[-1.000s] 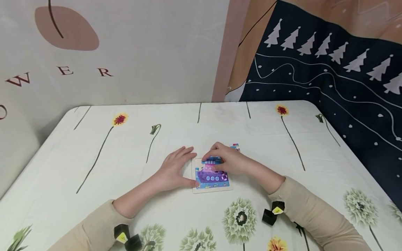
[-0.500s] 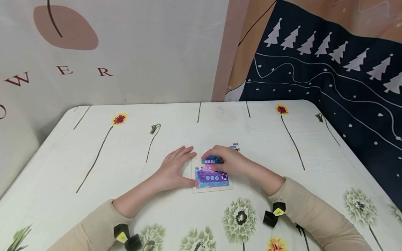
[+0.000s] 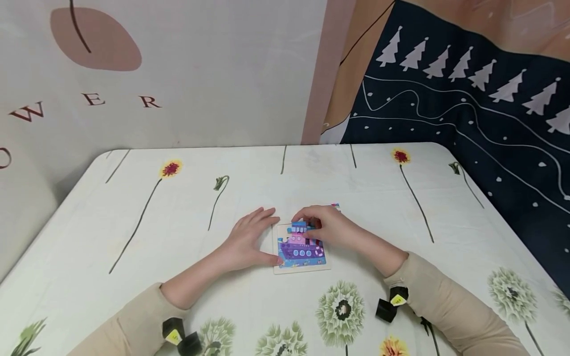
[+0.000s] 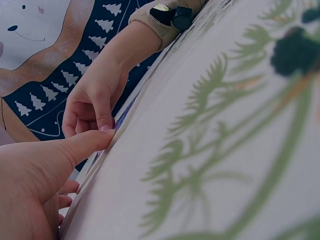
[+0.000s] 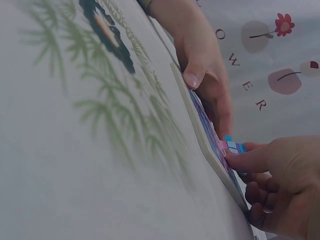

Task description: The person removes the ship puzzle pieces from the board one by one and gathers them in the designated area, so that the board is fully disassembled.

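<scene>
A ship jigsaw puzzle in a pale wooden tray (image 3: 303,270) lies near the middle of the table. My right hand (image 3: 331,226) pinches a blue puzzle piece (image 3: 298,227) between thumb and fingers over the top of the picture. From the right wrist view, this piece (image 5: 232,146) stands tilted above the puzzle surface. My left hand (image 3: 248,241) spreads along the tray's left side, its thumb (image 4: 95,143) resting on the near left corner and its other fingers straight by the far left corner. The right hand hides part of the puzzle's right side.
Another colourful piece (image 3: 335,204) shows partly behind the right hand. A white flower-print cloth (image 3: 249,306) covers the table. Beyond its far edge hangs a pale wall cloth (image 3: 231,74), with a dark tree-print cloth (image 3: 414,99) at the right.
My right hand has shifted slightly to the right, and more of the blue piece shows. It now covers more of the loose piece behind it. The left hand stays where it was.
</scene>
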Demonstrator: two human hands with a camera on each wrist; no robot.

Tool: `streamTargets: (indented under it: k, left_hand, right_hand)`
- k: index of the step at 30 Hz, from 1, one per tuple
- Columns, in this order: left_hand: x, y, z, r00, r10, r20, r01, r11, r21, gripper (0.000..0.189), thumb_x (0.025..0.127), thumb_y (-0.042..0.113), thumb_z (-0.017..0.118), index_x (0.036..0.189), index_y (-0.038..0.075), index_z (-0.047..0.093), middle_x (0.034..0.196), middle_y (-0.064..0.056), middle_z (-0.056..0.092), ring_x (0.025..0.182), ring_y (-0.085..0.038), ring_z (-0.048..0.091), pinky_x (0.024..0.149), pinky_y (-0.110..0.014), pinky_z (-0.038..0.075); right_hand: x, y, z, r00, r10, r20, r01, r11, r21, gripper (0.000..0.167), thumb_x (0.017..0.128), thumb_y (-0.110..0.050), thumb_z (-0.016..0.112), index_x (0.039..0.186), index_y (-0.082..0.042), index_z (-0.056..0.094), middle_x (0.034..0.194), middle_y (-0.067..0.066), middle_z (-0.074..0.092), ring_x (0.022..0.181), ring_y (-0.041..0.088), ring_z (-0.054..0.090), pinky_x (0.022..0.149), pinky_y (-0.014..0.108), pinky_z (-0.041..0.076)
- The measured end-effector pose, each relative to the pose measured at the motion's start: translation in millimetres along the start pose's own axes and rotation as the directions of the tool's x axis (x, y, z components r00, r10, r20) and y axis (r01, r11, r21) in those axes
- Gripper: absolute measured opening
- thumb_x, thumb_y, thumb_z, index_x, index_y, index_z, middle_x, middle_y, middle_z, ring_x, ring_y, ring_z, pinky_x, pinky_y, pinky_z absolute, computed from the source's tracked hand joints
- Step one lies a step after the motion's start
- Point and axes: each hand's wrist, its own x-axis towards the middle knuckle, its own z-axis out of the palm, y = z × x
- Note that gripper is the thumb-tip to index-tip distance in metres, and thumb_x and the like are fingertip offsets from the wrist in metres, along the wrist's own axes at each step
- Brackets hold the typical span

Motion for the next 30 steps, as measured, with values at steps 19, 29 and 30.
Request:
streamTargets:
  k: [19, 29, 30]
  left_hand:
    - [-0.1, 0.5, -0.1, 1.000, -0.002, 0.004, 0.002, 1.000, 0.000, 0.091, 0.069, 0.043, 0.082, 0.143, 0.006, 0.044, 0.154, -0.008, 0.028, 0.143, -0.030, 0.012, 0.111, -0.055, 0.010]
    - [0.5, 0.4, 0.2, 1.000, -0.010, 0.005, 0.010, 1.000, 0.010, 0.091, 0.068, 0.043, 0.082, 0.143, 0.007, 0.044, 0.154, -0.008, 0.028, 0.143, -0.030, 0.013, 0.112, -0.054, 0.011]
    - [0.5, 0.3, 0.4, 1.000, -0.010, 0.005, 0.010, 1.000, 0.011, 0.091, 0.068, 0.043, 0.082, 0.143, 0.007, 0.045, 0.154, -0.008, 0.028, 0.143, -0.030, 0.013, 0.112, -0.054, 0.011]
  right_hand:
    - [-1.4, 2, -4, 1.000, 0.015, 0.012, -0.016, 0.997, 0.075, 0.028, 0.089, -0.004, 0.066, 0.117, -0.008, 0.069, 0.081, -0.005, 0.061, 0.063, 0.014, 0.049, 0.056, 0.025, 0.041]
    - [-3.3, 1, -20, 0.993, 0.090, -0.080, -0.083, 0.993, 0.085, 0.017, 0.087, -0.007, 0.070, 0.103, -0.012, 0.075, 0.080, -0.004, 0.063, 0.063, 0.017, 0.047, 0.055, 0.026, 0.039]
    - [-3.6, 2, -23, 0.991, 0.101, -0.086, -0.093, 0.992, 0.087, 0.016, 0.087, -0.008, 0.071, 0.102, -0.012, 0.075, 0.079, -0.004, 0.063, 0.064, 0.018, 0.047, 0.056, 0.026, 0.038]
